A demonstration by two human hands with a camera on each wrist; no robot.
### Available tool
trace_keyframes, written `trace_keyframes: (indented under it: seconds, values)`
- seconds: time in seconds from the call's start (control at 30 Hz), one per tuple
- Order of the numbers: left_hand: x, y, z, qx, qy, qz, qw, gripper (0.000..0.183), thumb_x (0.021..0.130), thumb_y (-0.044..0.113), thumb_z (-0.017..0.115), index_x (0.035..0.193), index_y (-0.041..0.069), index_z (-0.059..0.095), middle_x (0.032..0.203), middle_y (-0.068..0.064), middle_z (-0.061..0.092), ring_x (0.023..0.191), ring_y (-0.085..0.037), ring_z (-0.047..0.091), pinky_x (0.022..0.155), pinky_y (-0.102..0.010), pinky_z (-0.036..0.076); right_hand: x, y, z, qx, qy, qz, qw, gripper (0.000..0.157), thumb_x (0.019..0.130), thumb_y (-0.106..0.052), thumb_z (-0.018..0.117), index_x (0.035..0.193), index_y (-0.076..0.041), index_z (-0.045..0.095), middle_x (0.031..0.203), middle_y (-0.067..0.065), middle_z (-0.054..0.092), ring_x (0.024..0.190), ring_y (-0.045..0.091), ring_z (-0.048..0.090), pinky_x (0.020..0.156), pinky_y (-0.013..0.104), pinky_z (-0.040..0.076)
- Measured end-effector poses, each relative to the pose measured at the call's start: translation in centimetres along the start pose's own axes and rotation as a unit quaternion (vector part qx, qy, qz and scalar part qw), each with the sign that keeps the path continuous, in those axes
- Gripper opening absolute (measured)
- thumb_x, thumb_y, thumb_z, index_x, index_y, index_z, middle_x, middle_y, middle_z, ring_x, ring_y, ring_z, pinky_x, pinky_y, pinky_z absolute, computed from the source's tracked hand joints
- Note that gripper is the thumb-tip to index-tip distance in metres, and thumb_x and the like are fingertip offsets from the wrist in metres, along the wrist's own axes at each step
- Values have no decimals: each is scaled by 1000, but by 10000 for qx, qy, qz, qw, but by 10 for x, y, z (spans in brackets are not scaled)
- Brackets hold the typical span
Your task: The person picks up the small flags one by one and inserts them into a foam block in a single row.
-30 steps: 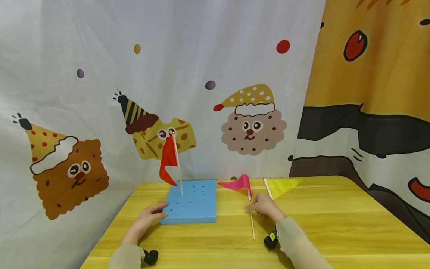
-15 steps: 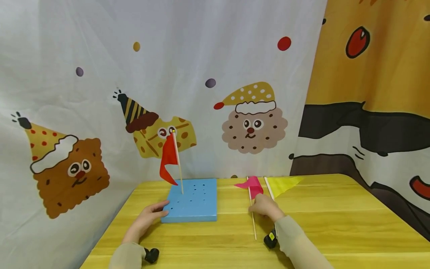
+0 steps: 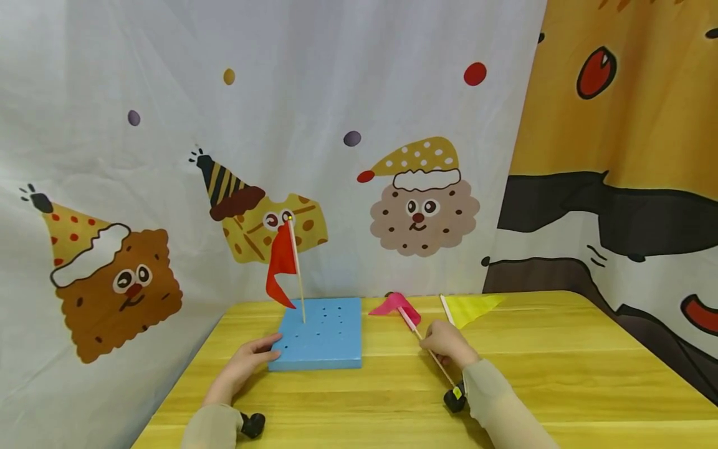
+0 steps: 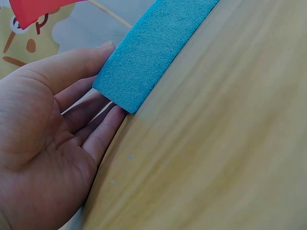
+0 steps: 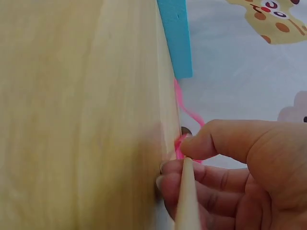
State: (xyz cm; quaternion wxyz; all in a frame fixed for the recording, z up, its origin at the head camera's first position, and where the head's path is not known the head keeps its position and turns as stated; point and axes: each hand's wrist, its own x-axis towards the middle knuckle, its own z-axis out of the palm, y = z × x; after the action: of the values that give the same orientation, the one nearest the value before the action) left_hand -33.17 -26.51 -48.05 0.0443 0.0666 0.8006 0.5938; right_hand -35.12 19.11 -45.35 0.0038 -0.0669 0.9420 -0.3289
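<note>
My left hand rests against the left side of a blue block with small holes in its top. In the left wrist view, the thumb and fairly straight fingers touch the end of that block. A red flag stands in it on a thin wooden stick. My right hand pinches the stick of a pink flag between thumb and fingers. The stick slants, its cloth end pointing away to the left. Seen from the right wrist, the stick's near end points at the camera.
A yellow flag lies near the back edge of the wooden table, just beyond the right hand. Behind the table hangs a white curtain printed with cartoon figures.
The pink flag's stick has turned in my right hand; its near end has swung right and its cloth left. The right hand has shifted slightly right. The left hand and block stay put.
</note>
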Motion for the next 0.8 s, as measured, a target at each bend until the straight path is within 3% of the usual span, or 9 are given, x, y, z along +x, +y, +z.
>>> trace_keyframes:
  seconds: [0.23, 0.5, 0.8]
  values:
    - [-2, -1, 2, 10, 32, -69, 10000, 56, 90, 19, 71, 140, 2, 51, 148, -24, 38, 136, -43, 33, 109, -57, 27, 0, -1, -6, 335, -47, 13, 9994, 8, 83, -5, 65, 75, -5, 63, 55, 4, 53, 37, 13, 49, 37, 27, 46]
    - [-2, -1, 2, 12, -9, -76, 10000, 56, 91, 19, 70, 141, 2, 50, 149, -24, 37, 137, -43, 31, 110, -58, 25, -6, -24, -21, 749, 39, -10, 9972, 9, 89, -9, 65, 82, -4, 63, 65, 8, 61, 45, 21, 60, 41, 34, 52]
    - [0, 2, 1, -4, -33, -10, 10000, 55, 92, 18, 69, 141, 1, 50, 149, -25, 35, 137, -43, 31, 110, -57, 26, -8, -51, -36, 881, 38, -299, 9957, 9, 91, -11, 65, 88, -2, 64, 70, 13, 67, 46, 19, 61, 43, 34, 53]
